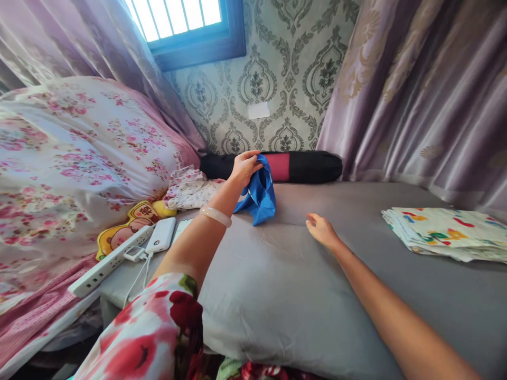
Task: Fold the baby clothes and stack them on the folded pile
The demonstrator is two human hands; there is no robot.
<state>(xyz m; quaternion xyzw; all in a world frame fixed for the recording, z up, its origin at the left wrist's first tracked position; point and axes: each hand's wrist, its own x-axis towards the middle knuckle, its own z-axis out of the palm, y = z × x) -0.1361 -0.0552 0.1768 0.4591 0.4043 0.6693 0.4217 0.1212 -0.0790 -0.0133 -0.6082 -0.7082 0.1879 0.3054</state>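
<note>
Pinching the blue cloth (261,196) by its upper edge, the left hand (246,168) has its grip closed on it, so that the cloth hangs over the grey bed (285,295), in front of the black-and-red roll (309,167). The right hand (321,230) (fingers slightly curled, grip open) is over the bed, between the cloth and the folded patterned fabric (447,232).
</note>
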